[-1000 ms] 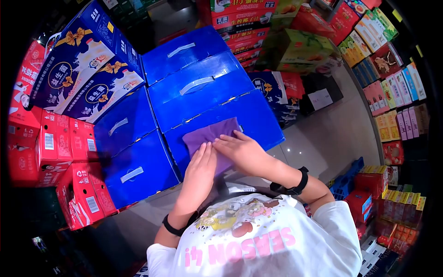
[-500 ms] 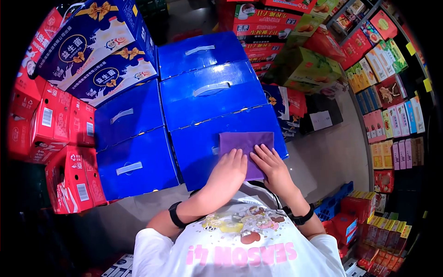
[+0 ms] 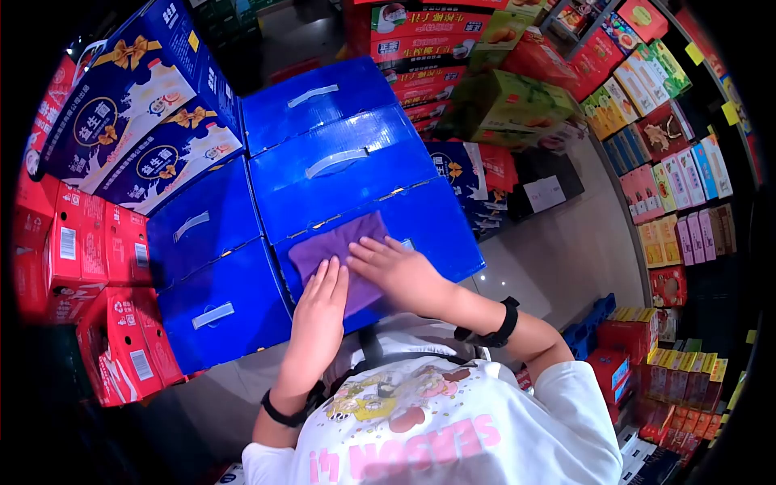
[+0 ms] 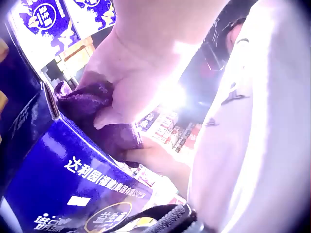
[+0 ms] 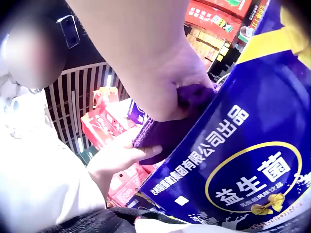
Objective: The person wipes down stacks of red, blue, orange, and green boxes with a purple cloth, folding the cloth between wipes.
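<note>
Across the nearest blue box (image 3: pixel 440 230), purple cloth (image 3: pixel 334 242) now rumpled at the left end, flat toward the right earlier; far edge slanting up rightward, long axis unclear under left hand (image 3: pixel 320 307) and right hand (image 3: pixel 400 276), both with fingers nearly straight, pressing, gripping nothing; "益生菌" on the box's side, upside-down "SEASON 4!" on white shirt (image 3: pixel 517 420)
</note>
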Tool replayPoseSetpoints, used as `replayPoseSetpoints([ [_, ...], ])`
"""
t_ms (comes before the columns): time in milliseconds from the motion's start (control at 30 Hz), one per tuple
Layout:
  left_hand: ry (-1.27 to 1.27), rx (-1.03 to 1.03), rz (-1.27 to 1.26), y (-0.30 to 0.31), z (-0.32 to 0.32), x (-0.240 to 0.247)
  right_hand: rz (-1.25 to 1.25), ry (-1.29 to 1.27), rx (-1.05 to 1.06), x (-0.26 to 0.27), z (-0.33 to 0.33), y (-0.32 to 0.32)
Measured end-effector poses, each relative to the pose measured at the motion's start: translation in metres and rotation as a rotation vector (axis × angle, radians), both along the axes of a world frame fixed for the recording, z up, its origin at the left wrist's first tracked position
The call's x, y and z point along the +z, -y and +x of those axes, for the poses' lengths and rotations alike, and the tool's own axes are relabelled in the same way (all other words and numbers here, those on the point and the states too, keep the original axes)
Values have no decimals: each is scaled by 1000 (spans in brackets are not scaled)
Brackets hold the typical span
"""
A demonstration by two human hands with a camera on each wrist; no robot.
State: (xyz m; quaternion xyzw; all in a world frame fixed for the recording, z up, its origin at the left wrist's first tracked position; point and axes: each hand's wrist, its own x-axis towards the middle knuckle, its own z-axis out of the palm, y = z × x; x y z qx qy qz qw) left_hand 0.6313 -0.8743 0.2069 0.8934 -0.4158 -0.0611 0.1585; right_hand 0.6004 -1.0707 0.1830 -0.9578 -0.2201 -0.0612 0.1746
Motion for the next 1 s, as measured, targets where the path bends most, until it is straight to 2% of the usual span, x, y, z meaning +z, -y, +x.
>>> replayPoseSetpoints([
  [100,51,-59,-100,29,24,-15,19,7,-119,5,10,26],
  [233,82,-136,-110,81,39,-16,53,-50,-281,13,7,65],
  [367,84,-128,-38,103,30,-15,105,-129,-291,10,-8,83],
  [567,-95,-107,-179,59,26,-12,23,-113,-210,16,-7,47],
  [767,-145,145,-175,-17,10,4,88,30,39,5,19,-18],
  [900,-161,187,-161,-38,8,9,-2,35,28,-5,25,-47],
  [1000,-51,156,-78,-32,7,7,55,47,14,-8,17,-42],
])
